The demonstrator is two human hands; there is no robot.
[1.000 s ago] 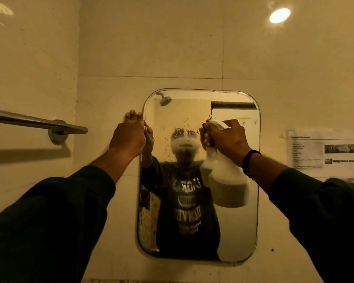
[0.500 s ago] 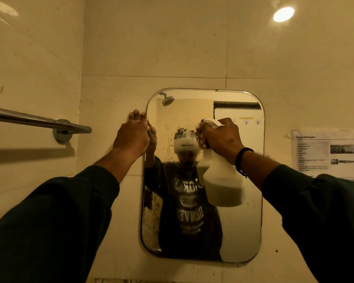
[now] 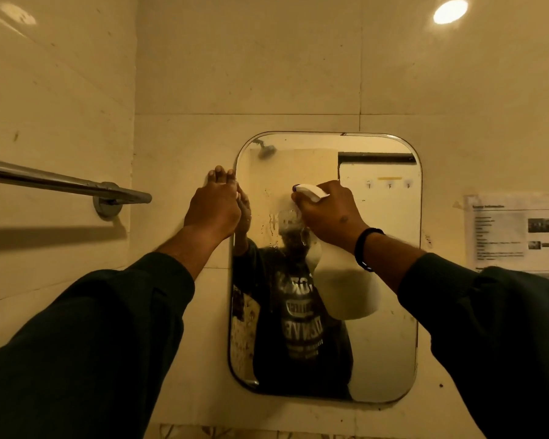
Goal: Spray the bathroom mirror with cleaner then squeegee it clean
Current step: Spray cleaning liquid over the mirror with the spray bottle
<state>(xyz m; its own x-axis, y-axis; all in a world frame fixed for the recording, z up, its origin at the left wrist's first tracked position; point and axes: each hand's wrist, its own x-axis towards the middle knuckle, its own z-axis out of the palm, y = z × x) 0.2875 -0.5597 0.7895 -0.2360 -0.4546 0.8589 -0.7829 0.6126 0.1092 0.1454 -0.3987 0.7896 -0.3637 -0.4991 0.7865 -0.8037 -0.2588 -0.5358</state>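
The task is in its first half: the spraying is under way and the squeegee work has not begun. The right hand (image 3: 328, 213) is wrapped round the head of the spray bottle (image 3: 346, 293), holding it up close in front of the mirror (image 3: 384, 312) with the nozzle pointed at the upper middle of the glass. Droplets and runs of cleaner (image 3: 271, 223) show there, just left of the nozzle, streaking downward. The rest of the glass, the lower half and the right side, looks dry as far as can be told, so more spraying probably remains. The left hand (image 3: 214, 207) rests against the wall at the mirror's upper left edge, fingers together and fairly straight, holding nothing. No squeegee is in view, so it must be fetched before wiping can start.
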